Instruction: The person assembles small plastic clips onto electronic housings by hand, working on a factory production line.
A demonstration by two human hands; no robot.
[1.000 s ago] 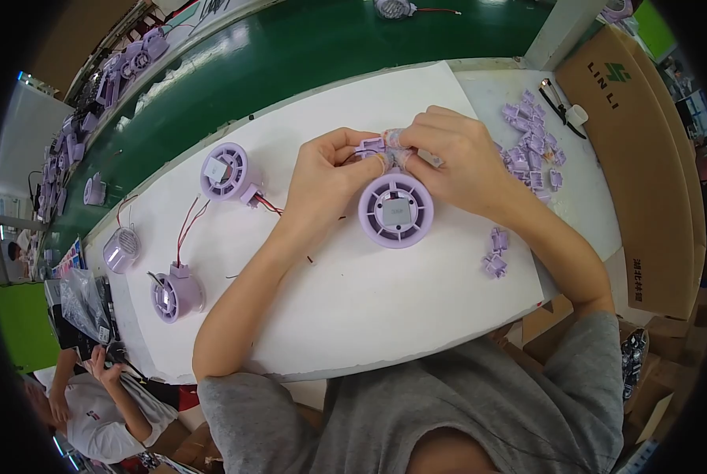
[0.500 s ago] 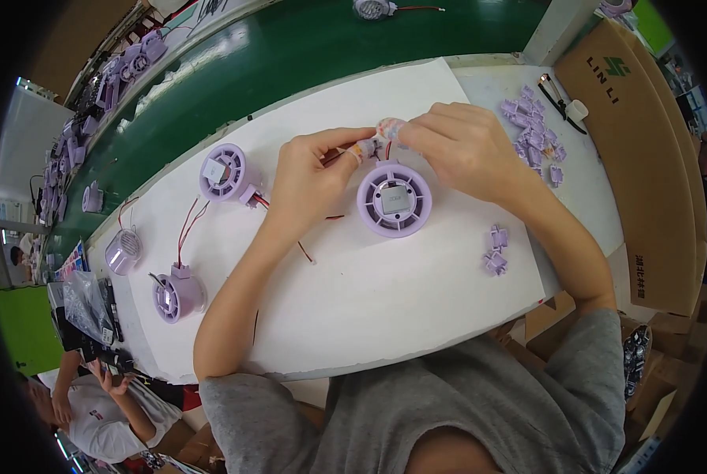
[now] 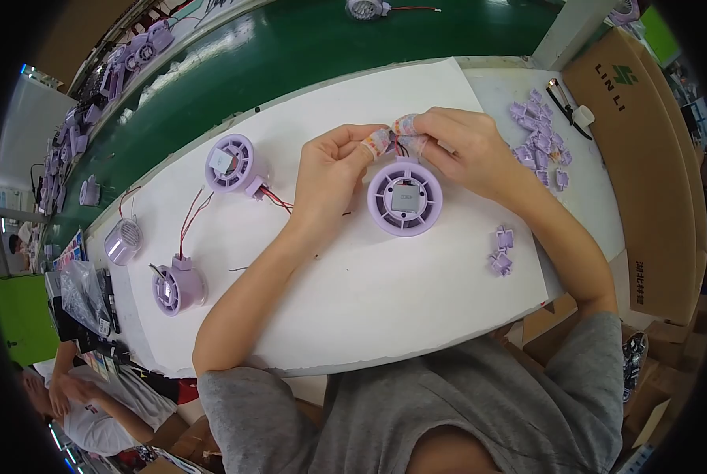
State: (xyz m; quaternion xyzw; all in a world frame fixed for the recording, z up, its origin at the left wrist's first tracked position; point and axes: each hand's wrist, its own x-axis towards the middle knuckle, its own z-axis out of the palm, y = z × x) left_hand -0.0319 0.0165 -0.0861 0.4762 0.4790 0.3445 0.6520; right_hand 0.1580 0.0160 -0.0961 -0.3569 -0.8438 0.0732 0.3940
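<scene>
A round lilac fan housing (image 3: pixel 406 227) with a grey square at its centre lies on the white sheet in front of my hands. Thin red and dark wires (image 3: pixel 402 149) rise from its top edge to my fingertips. My left hand (image 3: pixel 334 170) pinches at these wires, thumb and index finger closed. From the other side, my right hand (image 3: pixel 468 150) is closed on them too, its fingertips touching the left ones. Patterned wraps cover several fingertips and hide most of what lies between them.
Other lilac fan units (image 3: pixel 232 163) (image 3: pixel 176 288) with wires lie left on the white sheet (image 3: pixel 345 316). A clear-sided unit (image 3: pixel 123 242) stands farther left. Small lilac clips (image 3: pixel 539 138) are heaped right, near a cardboard box (image 3: pixel 646 174). Beyond runs a green belt (image 3: pixel 306 59). A co-worker (image 3: pixel 105 403) sits lower left.
My hands have come closer together, the left moving right, so the fingertips now meet above the housing. The co-worker's hands have lowered.
</scene>
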